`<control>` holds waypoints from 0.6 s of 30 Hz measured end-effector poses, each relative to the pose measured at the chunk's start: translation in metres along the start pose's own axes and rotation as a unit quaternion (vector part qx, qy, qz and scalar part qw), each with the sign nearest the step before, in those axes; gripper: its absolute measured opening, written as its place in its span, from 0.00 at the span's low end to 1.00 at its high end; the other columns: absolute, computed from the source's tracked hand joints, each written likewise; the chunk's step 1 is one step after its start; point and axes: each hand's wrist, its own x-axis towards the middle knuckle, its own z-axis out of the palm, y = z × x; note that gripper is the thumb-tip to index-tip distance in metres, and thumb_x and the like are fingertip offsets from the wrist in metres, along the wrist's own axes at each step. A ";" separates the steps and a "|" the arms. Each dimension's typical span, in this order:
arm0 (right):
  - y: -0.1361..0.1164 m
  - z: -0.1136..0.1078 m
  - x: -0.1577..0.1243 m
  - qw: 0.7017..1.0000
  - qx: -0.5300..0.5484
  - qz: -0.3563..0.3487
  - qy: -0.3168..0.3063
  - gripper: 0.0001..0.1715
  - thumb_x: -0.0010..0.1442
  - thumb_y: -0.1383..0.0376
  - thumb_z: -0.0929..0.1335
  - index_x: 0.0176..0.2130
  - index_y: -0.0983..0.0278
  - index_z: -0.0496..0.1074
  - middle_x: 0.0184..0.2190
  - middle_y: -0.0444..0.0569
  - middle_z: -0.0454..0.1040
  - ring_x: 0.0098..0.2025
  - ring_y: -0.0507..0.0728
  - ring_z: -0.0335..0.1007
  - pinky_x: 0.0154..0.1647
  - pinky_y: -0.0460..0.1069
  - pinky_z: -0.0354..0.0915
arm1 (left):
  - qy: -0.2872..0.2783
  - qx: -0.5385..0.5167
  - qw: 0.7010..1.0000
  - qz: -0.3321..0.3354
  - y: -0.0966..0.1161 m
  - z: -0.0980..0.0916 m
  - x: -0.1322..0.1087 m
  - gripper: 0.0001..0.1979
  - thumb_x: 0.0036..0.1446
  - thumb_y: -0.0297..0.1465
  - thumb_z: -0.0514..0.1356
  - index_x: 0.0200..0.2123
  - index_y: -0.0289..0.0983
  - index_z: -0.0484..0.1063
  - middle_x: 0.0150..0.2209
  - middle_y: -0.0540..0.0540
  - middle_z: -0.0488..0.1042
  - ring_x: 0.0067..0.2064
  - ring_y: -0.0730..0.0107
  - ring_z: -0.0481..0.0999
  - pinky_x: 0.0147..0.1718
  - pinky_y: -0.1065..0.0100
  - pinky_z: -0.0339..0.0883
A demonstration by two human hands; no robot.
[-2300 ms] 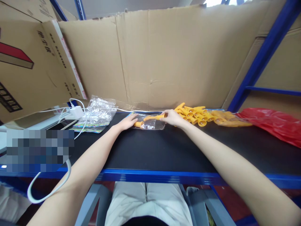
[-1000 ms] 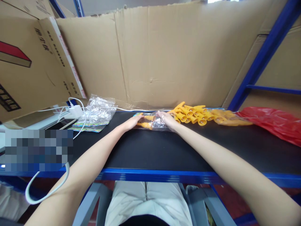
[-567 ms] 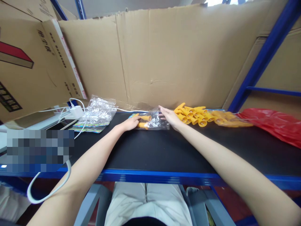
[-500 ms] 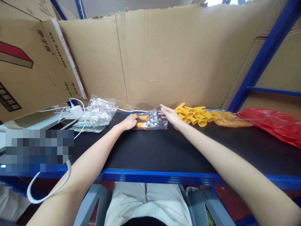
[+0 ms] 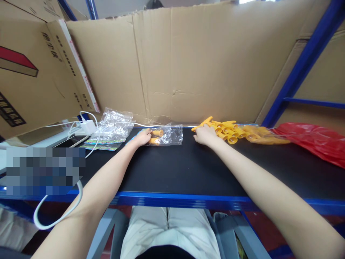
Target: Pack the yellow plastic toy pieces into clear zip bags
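Observation:
My left hand (image 5: 144,137) is closed on the left part of a clear plastic bag (image 5: 174,135) lying on the black tabletop. Inside the bag are two orange hollow, tube-like plastic pieces (image 5: 157,133), their flared open ends facing right. My right hand (image 5: 205,134) is at the left edge of a heap of similar yellow-orange pieces (image 5: 225,131). Its fingers are curled around one yellow-orange piece (image 5: 208,121), whose end sticks out above the hand; the fingertips are partly hidden.
Clear bags with printed cards (image 5: 111,126) lie at the left, beside a white charger (image 5: 88,127) with cables. A red plastic bag (image 5: 304,140) is at the right. Cardboard (image 5: 199,64) walls the back; a blue post (image 5: 304,64) slants at the right.
My right hand has left the open end of the bag, moved right and curled onto a piece in the heap. My left hand and the bag have shifted slightly left.

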 end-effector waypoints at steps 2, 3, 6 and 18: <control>-0.004 -0.001 -0.002 1.000 -0.009 -0.002 -0.023 0.20 0.57 0.61 0.63 0.44 0.69 0.72 0.46 0.63 0.71 0.52 0.66 0.62 0.48 0.58 0.56 | -0.001 0.039 0.999 -0.004 -0.003 -0.002 0.001 0.23 0.57 0.34 0.44 0.51 0.35 0.68 0.58 0.45 0.64 0.59 0.59 0.61 0.56 0.66 0.53; -0.006 -0.002 -0.003 0.999 -0.013 -0.001 -0.030 0.20 0.57 0.60 0.63 0.45 0.69 0.72 0.46 0.63 0.70 0.52 0.66 0.62 0.49 0.58 0.55 | -0.002 0.055 0.998 -0.007 -0.004 -0.004 0.000 0.23 0.58 0.35 0.43 0.51 0.35 0.68 0.58 0.44 0.63 0.60 0.59 0.60 0.56 0.66 0.53; -0.009 -0.003 -0.005 0.999 -0.025 -0.001 -0.028 0.21 0.57 0.60 0.63 0.45 0.71 0.71 0.46 0.64 0.70 0.51 0.67 0.63 0.49 0.59 0.54 | -0.010 0.081 0.997 -0.009 -0.006 -0.007 -0.001 0.24 0.59 0.36 0.41 0.51 0.35 0.67 0.58 0.43 0.62 0.60 0.60 0.59 0.56 0.66 0.53; -0.014 -0.002 -0.003 0.999 -0.042 -0.012 -0.005 0.23 0.58 0.58 0.62 0.44 0.71 0.72 0.44 0.64 0.73 0.46 0.66 0.69 0.45 0.56 0.59 | -0.011 0.090 0.996 0.017 -0.009 -0.005 0.000 0.25 0.60 0.34 0.39 0.53 0.34 0.65 0.58 0.43 0.62 0.60 0.61 0.60 0.56 0.66 0.53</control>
